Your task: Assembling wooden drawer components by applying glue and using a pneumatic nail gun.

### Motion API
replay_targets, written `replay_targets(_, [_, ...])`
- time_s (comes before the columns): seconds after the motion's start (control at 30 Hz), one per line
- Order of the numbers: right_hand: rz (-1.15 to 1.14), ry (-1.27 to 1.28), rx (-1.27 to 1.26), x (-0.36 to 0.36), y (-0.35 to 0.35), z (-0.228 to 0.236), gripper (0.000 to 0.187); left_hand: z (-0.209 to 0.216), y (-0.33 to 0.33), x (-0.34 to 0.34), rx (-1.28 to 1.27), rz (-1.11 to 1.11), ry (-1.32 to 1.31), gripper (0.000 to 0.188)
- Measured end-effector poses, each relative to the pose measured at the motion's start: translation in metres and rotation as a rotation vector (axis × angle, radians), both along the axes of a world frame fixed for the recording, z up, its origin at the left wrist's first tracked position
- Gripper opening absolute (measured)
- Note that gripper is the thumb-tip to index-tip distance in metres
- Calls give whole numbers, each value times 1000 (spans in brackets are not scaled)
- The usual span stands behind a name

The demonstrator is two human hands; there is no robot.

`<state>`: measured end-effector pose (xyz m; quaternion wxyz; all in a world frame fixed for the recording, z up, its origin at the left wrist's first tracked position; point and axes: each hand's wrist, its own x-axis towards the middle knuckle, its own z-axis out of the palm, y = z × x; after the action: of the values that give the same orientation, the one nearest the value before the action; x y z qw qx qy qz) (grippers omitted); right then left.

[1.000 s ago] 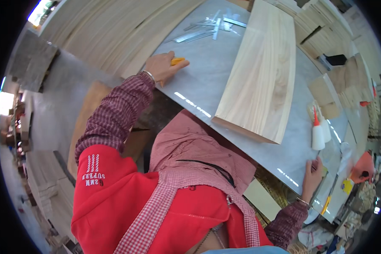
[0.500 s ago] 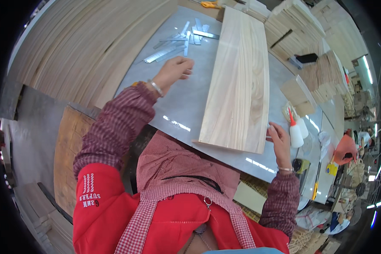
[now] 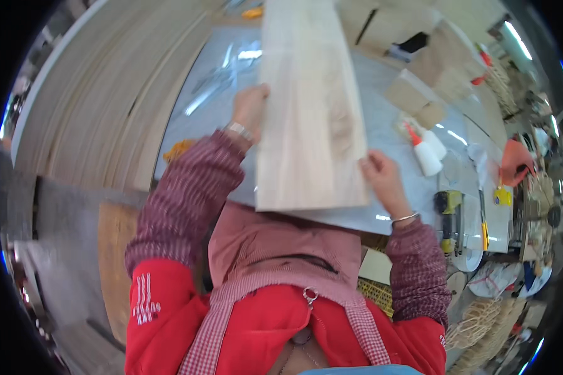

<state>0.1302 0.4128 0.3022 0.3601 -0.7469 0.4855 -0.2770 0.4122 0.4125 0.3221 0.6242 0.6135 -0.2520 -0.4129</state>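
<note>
A long, pale wooden board [image 3: 309,125] stretches away from me over the grey tabletop [image 3: 381,75], blurred by motion. My left hand [image 3: 251,109] is closed on its left edge, about halfway along, with the fingertips partly hidden at the wood. My right hand [image 3: 383,179] pinches the right edge near the close end. To the left of the board lie several thin metal strips [image 3: 209,87], smeared in this view and partly behind my left hand and the board.
Tall stacks of boards [image 3: 112,94] stand at the left. On the right are white glue bottles [image 3: 426,156], one with a red tip, small wooden blocks [image 3: 410,94], a yellow-green power tool [image 3: 447,215] and a yellow-handled cutter [image 3: 483,228]. An orange-yellow object [image 3: 178,150] lies beside my left forearm.
My left hand, earlier apart from the board, now grips its left edge. My right hand has closed on the right edge. The board appears farther left, and the whole view has shifted.
</note>
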Motion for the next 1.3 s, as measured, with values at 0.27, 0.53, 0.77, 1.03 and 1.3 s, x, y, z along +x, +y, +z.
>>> replay_targets(0.27, [170, 228, -695, -14, 41, 56, 30, 51, 17, 22, -371, -128, -205, 21])
replay_targets(0.53, [0, 552, -1238, -67, 61, 225, 57, 125, 21, 0, -603, -628, -831, 20])
replay_targets(0.77, [9, 817, -535, -126, 76, 214, 43, 145, 12, -44, -681, -1232, -1170, 12])
replay_targets(1.03, [-165, 336, -271, -133, 60, 100, 32, 101, -15, -55, -1048, -552, -1249, 2])
replay_targets(1.3, [-345, -273, 241, -43, 12, 6, 35, -5, 28, -11, -668, -310, -954, 8])
